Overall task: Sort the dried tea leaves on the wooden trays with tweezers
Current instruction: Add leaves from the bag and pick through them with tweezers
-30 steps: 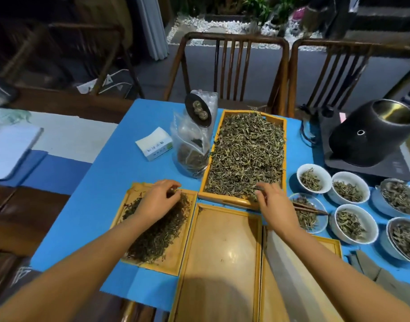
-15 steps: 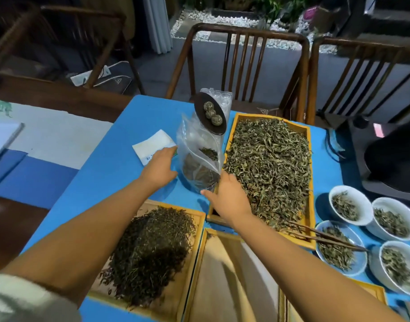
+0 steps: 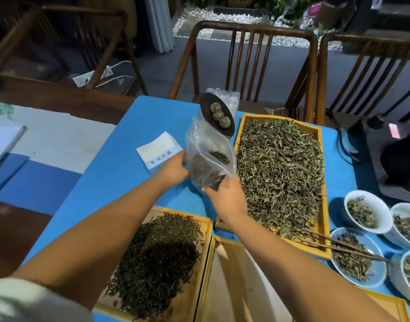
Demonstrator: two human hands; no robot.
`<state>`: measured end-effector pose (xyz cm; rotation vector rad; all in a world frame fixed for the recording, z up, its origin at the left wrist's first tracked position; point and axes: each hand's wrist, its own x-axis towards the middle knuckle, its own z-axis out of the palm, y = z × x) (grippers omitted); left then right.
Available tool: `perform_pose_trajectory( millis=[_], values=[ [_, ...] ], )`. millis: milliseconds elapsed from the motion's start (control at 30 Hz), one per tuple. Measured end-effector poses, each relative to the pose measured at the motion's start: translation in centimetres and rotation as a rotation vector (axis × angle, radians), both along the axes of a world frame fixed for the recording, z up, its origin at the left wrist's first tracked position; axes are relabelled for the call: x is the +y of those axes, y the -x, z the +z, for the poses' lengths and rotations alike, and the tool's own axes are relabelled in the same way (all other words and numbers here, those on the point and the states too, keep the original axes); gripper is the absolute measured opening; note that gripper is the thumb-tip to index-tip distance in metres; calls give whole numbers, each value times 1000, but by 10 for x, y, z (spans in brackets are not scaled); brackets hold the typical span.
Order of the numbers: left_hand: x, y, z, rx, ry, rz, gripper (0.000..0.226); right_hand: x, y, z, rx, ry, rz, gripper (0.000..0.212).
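Both hands hold a clear plastic bag (image 3: pixel 207 156) with dark tea inside, lifted above the blue table. My left hand (image 3: pixel 173 169) grips its left side; my right hand (image 3: pixel 227 196) pinches its bottom corner. A long wooden tray (image 3: pixel 322 228) heaped with greenish leaves lies to the right. A near tray (image 3: pixel 199 247) at the front left holds dark leaves. An empty tray (image 3: pixel 224 287) sits in front, partly under my right arm. Wooden tweezers (image 3: pixel 343 246) rest across the long tray's corner and a bowl.
Several white bowls (image 3: pixel 368 212) of leaves stand at the right. A dark dish (image 3: pixel 222 126) with three tea balls leans behind the bag. A white box (image 3: pixel 157 152) lies left of the bag. Two wooden chairs (image 3: pixel 245 66) stand beyond the table; a black kettle (image 3: pixel 399 168) is far right.
Both hands left the trays and reached forward. They took hold of the plastic bag and lifted it. The view shifted left and closer.
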<state>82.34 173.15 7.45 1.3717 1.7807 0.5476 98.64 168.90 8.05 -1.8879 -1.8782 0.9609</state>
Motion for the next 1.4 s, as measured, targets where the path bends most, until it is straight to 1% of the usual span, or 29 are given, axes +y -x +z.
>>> perform_pose_trajectory(
  millis=[67, 100, 267, 433, 500, 567, 633, 733, 767, 867, 900, 1000, 1067, 1167, 1200, 1267, 1300, 1333, 1400],
  values=[
    [-3, -3, 0, 24, -15, 20, 45, -1, 0, 2, -5, -17, -5, 59],
    [-5, -4, 0, 26, -23, 29, 43, -2, 1, 3, -13, -28, -5, 60],
    [-19, -4, 15, -28, -61, 67, 47, -10, 2, 11, -29, -76, 6, 59],
    [-45, -2, 41, -76, -69, 72, 50, -25, -7, 29, 75, -112, 11, 53],
    [-58, -4, 52, -96, -33, 69, 52, -34, -14, 39, 109, -126, 22, 54],
    [-74, -10, 62, -177, 4, 75, 47, -45, -24, 50, 151, -119, 35, 57],
    [-93, -17, 69, -234, 47, 92, 41, -59, -37, 60, 228, -70, 48, 56],
    [-126, -29, 75, -221, 136, 71, 41, -85, -60, 71, 382, 45, 75, 50],
    [-138, -33, 76, -216, 164, 65, 43, -95, -67, 73, 436, 92, 72, 47],
    [-169, -48, 75, -278, 246, 61, 65, -123, -84, 77, 523, 213, 68, 42],
    [-179, -53, 74, -304, 270, 56, 64, -131, -89, 77, 538, 242, 65, 42],
    [-208, -65, 68, -432, 344, 3, 32, -155, -106, 75, 552, 334, 51, 46],
    [-226, -72, 64, -466, 384, -55, 26, -171, -119, 73, 561, 409, 51, 46],
    [-250, -84, 57, -525, 465, -53, 49, -194, -138, 67, 608, 546, 30, 56],
    [-257, -88, 53, -545, 488, -53, 48, -203, -144, 64, 639, 583, 13, 62],
    [-273, -96, 46, -593, 519, -63, 33, -218, -153, 58, 693, 649, -19, 75],
    [-280, -100, 42, -628, 535, -54, 31, -226, -156, 55, 707, 678, -27, 78],
    [-287, -104, 38, -671, 560, -35, 35, -233, -159, 53, 723, 705, -38, 80],
    [-298, -111, 31, -781, 614, 12, 52, -245, -163, 47, 752, 753, -65, 81]
  ],
)
